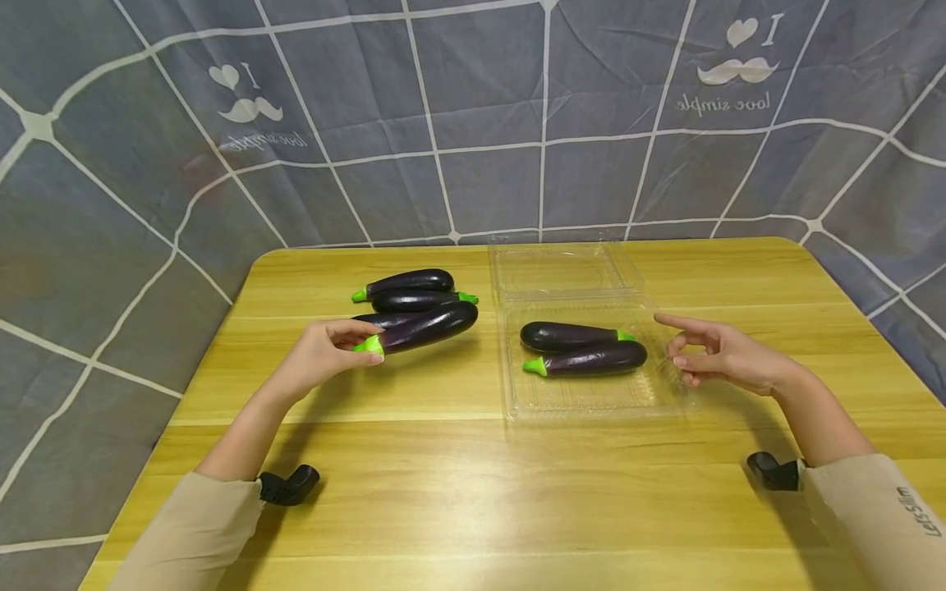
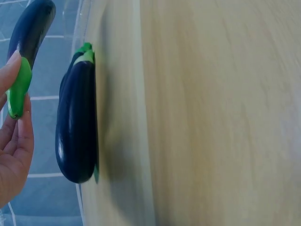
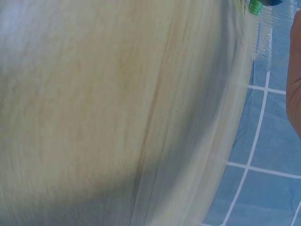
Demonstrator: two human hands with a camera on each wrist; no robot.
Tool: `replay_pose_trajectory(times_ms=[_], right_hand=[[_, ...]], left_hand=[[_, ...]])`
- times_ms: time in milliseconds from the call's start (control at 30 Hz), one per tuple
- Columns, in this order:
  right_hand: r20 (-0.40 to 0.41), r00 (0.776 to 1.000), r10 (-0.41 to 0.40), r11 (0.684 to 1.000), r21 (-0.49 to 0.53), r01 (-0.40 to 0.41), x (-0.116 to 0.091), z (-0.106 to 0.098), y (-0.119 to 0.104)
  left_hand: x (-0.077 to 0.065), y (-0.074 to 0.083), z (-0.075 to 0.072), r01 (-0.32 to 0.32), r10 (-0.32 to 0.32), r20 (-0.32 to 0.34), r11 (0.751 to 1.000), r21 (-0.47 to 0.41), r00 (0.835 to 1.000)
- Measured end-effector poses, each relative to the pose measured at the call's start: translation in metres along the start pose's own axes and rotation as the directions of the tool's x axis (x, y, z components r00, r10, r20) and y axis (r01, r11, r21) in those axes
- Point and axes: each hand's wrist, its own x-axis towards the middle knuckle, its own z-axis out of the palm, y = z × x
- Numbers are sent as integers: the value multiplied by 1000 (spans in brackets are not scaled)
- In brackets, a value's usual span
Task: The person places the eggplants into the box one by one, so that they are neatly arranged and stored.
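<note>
My left hand (image 1: pixel 336 349) pinches an eggplant (image 1: pixel 432 327) by its green stem end, thumb on one side and fingers on the other. The dark purple body points right, raised over the table. In the left wrist view, the same eggplant (image 2: pixel 30 30) tilts upward from the fingertips. Behind it lie several more eggplants (image 1: pixel 410 281), partly covered by the held one in the head view. Two eggplants (image 1: pixel 591 359) lie side by side in a clear plastic clamshell box (image 1: pixel 576 402). At the box's right edge hovers my right hand (image 1: pixel 713 355), index finger extended left, other fingers loosely bent.
The clamshell's lid (image 1: pixel 565 275) is folded back toward the far table edge. A wooden table (image 1: pixel 443 492) bears everything, and a grey grid-patterned cloth (image 1: pixel 488 189) hangs behind and beside it. Black wrist mounts (image 1: pixel 288 484) stick out from both sleeves.
</note>
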Motion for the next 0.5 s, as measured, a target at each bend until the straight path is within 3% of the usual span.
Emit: replay_pose_trajectory(times_ms=[500], right_hand=[[14, 1000, 0, 1000, 9, 0, 1, -1, -3]], left_hand=[[5, 27, 15, -47, 49, 43, 998, -51, 998]])
